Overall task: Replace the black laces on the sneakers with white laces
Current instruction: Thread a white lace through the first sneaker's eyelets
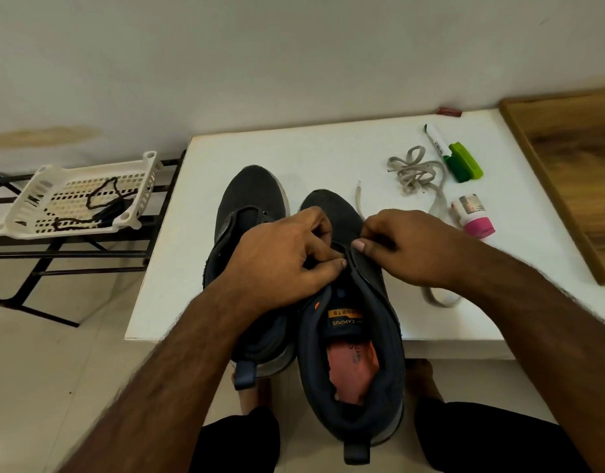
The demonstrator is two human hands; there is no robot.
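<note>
Two dark sneakers stand side by side on the white table [260, 148], toes away from the person. The left hand [287, 257] and right hand [406, 250] both have fingers curled tight at the eyelet area of the right sneaker [359, 363]; prob. pinching a lace end, but it is hidden. The left sneaker [249, 196] has no lace. White laces [415, 172] lie near the markers [459, 162]. Black laces [101, 199] lie in the white basket [28, 196], on the rack at the left.
</note>
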